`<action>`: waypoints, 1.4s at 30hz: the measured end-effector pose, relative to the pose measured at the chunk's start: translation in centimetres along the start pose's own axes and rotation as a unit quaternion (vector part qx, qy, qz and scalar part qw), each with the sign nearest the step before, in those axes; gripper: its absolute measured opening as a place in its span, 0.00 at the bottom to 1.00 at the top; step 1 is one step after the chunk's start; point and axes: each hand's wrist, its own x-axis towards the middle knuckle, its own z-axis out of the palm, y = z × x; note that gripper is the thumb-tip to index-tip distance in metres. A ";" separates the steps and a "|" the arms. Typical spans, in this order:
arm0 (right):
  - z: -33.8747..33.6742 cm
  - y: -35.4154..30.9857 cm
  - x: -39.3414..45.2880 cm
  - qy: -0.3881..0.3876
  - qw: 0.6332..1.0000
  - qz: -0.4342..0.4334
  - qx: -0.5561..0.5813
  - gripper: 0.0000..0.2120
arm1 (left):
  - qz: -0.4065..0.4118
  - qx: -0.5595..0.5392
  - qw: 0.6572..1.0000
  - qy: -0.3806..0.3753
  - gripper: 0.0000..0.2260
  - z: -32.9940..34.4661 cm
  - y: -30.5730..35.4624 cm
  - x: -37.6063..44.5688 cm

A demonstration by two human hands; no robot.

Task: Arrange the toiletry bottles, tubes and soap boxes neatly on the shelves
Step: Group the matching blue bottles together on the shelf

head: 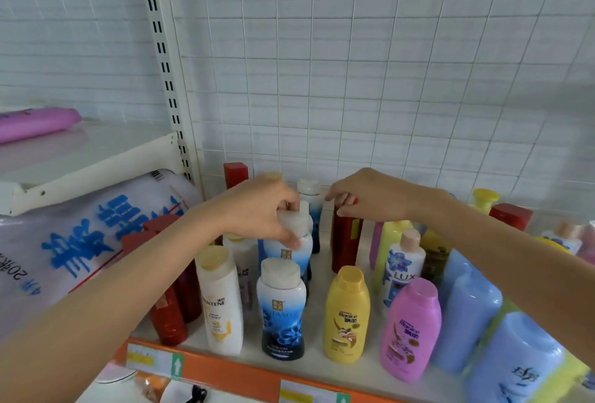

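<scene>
The job looks partly done: on the shelf the bottles stand upright in rough files running front to back, though spacing is uneven and the right end is crowded, so straightening is left. The left hand curls its fingers round the white cap of a blue-and-white bottle in the middle file, behind its twin at the front. The right hand pinches the top of a dark red bottle further back, fingers bent over the cap. At the front stand a white Pantene bottle, a yellow Rejoice bottle and a pink Rejoice bottle; pale blue bottles lean at the right. All caps seem closed; contents cannot be told. A pink bottle lies flat on the higher left shelf, probably yet to be stood up
</scene>
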 end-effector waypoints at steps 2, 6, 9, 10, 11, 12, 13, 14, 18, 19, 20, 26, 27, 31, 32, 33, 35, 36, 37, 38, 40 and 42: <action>-0.2 0.5 -0.8 0.009 1.000 0.000 -0.002 0.15 | -0.008 0.024 0.999 -0.030 0.17 0.7 -0.2 0.3; -0.7 1.9 -2.4 0.029 0.999 0.017 0.011 0.13 | -0.012 0.058 0.996 -0.067 0.19 1.8 -0.5 0.6; -0.9 2.9 -3.5 0.031 0.999 0.030 0.018 0.13 | -0.016 0.069 0.992 -0.104 0.13 2.1 -0.5 0.9; -0.9 3.1 -3.8 0.028 0.999 0.032 0.018 0.13 | -0.019 0.068 0.991 -0.113 0.12 2.2 -0.4 1.0; -0.9 3.3 -4.2 0.026 0.999 0.034 0.018 0.13 | -0.021 0.066 0.991 -0.117 0.12 2.3 -0.4 1.2; -0.8 3.5 -4.4 0.024 0.999 0.035 0.020 0.13 | -0.025 0.068 0.990 -0.119 0.13 2.4 -0.2 1.3; -0.7 3.7 -4.7 0.023 0.999 0.037 0.022 0.13 | -0.030 0.071 0.990 -0.118 0.14 2.5 -0.2 1.4; -0.6 3.8 -4.9 0.024 0.999 0.038 0.023 0.12 | -0.038 0.074 0.989 -0.120 0.15 2.5 0.0 1.5; -0.4 4.4 -5.5 0.029 0.998 0.041 0.022 0.12 | -0.058 0.084 0.984 -0.143 0.13 2.1 0.4 2.0; -0.5 4.6 -5.6 0.027 0.998 0.042 0.023 0.12 | -0.061 0.096 0.982 -0.150 0.13 2.0 0.6 2.0; -0.5 4.8 -5.8 0.026 0.998 0.042 0.025 0.12 | -0.067 0.107 0.980 -0.156 0.15 1.8 0.9 2.0; -1.0 6.1 -7.4 0.024 0.998 0.061 0.026 0.12 | -0.014 0.112 0.990 -0.088 0.18 1.6 4.3 3.2; -1.2 6.4 -7.8 0.025 0.997 0.067 0.023 0.12 | 0.007 0.093 0.993 -0.071 0.17 1.8 5.2 3.7; -2.5 8.1 -9.8 0.035 0.995 0.097 -0.012 0.12 | 0.071 0.043 0.996 -0.028 0.15 3.0 8.9 6.3; -2.9 8.5 -10.4 0.038 0.993 0.107 -0.017 0.12 | 0.085 0.034 0.996 -0.024 0.16 3.4 9.6 6.9; -3.2 9.0 -11.0 0.040 0.992 0.117 -0.024 0.12 | 0.096 0.028 0.995 -0.022 0.17 3.7 10.3 7.6; -3.4 9.8 -11.9 0.030 0.989 0.133 -0.049 0.13 | 0.107 0.022 0.994 -0.027 0.18 4.3 11.3 8.7; -3.2 10.0 -12.3 0.016 0.988 0.139 -0.062 0.14 | 0.109 0.024 0.993 -0.034 0.19 4.7 11.6 9.3; -3.0 10.2 -12.7 -0.003 0.987 0.146 -0.071 0.15 | 0.110 0.028 0.992 -0.044 0.19 5.1 11.9 9.8; -2.7 10.3 -13.0 -0.024 0.985 0.151 -0.074 0.16 | 0.111 0.031 0.992 -0.058 0.19 5.5 12.2 10.2; -2.1 10.4 -13.6 -0.062 0.983 0.159 -0.064 0.18 | 0.113 0.027 0.990 -0.081 0.17 6.2 12.5 10.8; -1.6 10.5 -14.1 -0.080 0.982 0.165 -0.052 0.20 | 0.111 0.020 0.989 -0.090 0.15 6.7 12.7 11.2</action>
